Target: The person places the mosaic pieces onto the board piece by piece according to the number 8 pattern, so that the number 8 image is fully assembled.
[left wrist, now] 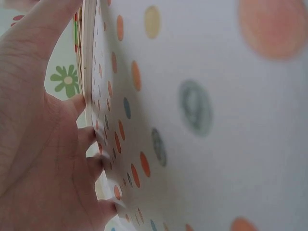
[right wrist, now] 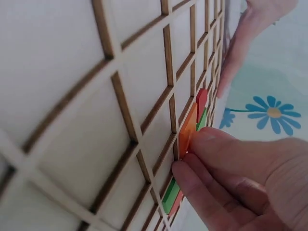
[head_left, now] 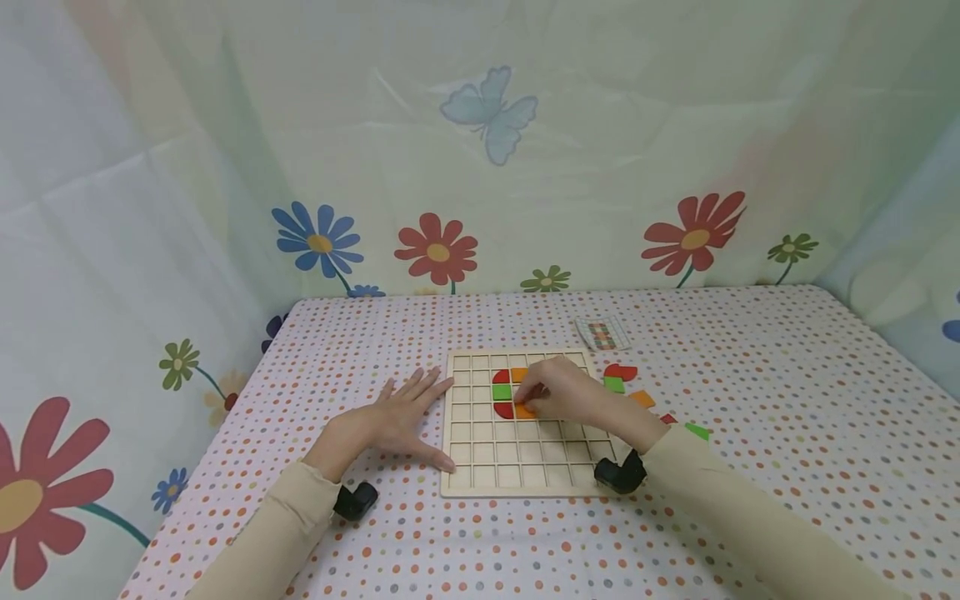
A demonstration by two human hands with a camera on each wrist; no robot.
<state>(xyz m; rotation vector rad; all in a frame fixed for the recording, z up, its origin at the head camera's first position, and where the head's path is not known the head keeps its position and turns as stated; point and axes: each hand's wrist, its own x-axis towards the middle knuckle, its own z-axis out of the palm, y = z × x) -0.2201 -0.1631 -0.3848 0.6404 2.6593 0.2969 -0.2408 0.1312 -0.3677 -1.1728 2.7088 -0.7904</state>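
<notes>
My left hand (head_left: 397, 417) lies spread beside the board's left edge, fingers straight and thumb at the edge. The board (head_left: 480, 477) is pale wood with a raised grid of square cells. My right hand (head_left: 566, 390) is over its upper middle, with thumb and forefinger pinching an orange tile (right wrist: 187, 131) at one cell. Beside that tile, red rounded tiles (head_left: 503, 411) sit above and below a green square tile (head_left: 502, 392). Another orange tile (head_left: 519, 375) shows past my fingers. In the right wrist view, a further green tile (right wrist: 170, 196) lies below my forefinger.
Right of the board lie loose tiles: red rounded tiles (head_left: 621, 372), a green tile (head_left: 614, 385), an orange tile (head_left: 642, 399) and another green tile (head_left: 697, 432). A pattern card (head_left: 603, 333) lies behind the board. The dotted cloth (head_left: 465, 550) covers the table.
</notes>
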